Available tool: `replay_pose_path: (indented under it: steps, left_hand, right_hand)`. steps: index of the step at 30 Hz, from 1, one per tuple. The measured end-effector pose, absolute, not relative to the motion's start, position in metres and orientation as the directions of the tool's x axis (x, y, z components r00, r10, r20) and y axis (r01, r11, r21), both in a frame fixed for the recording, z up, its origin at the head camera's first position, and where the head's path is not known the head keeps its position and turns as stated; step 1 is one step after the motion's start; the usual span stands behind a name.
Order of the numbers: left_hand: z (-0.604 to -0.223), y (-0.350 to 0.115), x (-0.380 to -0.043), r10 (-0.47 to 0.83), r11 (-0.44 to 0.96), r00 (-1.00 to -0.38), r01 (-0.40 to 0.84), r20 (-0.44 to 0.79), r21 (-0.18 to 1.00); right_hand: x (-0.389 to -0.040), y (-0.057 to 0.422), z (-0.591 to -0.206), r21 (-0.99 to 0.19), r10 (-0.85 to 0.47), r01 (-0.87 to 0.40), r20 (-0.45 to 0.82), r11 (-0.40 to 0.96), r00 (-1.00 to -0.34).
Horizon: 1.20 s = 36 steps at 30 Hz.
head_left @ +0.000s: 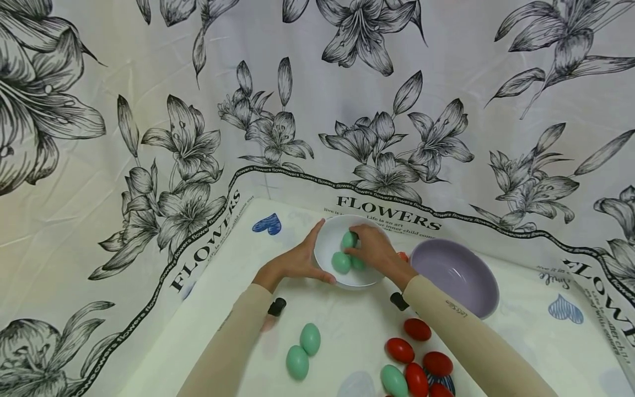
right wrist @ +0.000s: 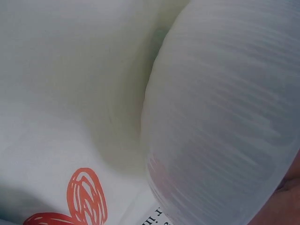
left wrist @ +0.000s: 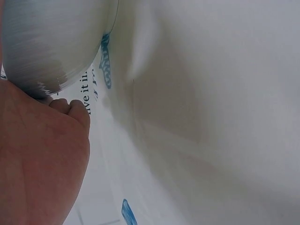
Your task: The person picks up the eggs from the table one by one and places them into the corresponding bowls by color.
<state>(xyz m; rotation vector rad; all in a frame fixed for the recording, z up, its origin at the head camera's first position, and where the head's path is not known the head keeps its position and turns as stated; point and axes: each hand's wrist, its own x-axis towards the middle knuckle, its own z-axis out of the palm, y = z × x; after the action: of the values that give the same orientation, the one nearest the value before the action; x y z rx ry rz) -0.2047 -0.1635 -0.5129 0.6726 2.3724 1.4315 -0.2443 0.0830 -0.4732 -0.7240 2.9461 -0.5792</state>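
Note:
My left hand [head_left: 296,260] grips the left side of a white bowl [head_left: 324,234], its thumb along the near rim. In the left wrist view the fingers of that hand [left wrist: 44,154] reach under the curved wall of the bowl [left wrist: 51,42]. Over the bowl's interior, my right hand [head_left: 373,249] pinches a green egg [head_left: 349,240] between thumb and fingers. Two more green eggs lie in the bowl: one egg [head_left: 341,263] in plain sight, the other [head_left: 358,263] partly covered by the right hand. The bowl's outside [right wrist: 225,112] fills much of the right wrist view.
A purple bowl [head_left: 453,275] stands right of the white one, beside my right forearm. Two green eggs [head_left: 297,362] lie nearer on the left. Several red eggs [head_left: 399,350] and a green egg [head_left: 394,380] sit at front right. A flower-printed cloth [head_left: 362,138] rises behind.

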Motion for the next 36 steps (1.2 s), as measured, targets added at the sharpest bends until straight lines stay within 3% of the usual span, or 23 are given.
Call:
replay_pose_path:
  steps: [17,36]
  left_hand:
    - [-0.514,-0.163,-0.205,0.525,0.385,-0.851,0.232,-0.005,0.893]
    - [-0.515,-0.164,-0.204,0.511,0.402,-0.86,0.218,-0.02,0.889]
  right_hand:
    - [-0.241,0.082,-0.477,-0.392,-0.466,-0.415,-0.042,0.821,-0.884]
    - [-0.234,0.087,-0.468,-0.414,-0.466,-0.414,-0.027,0.811,-0.885]
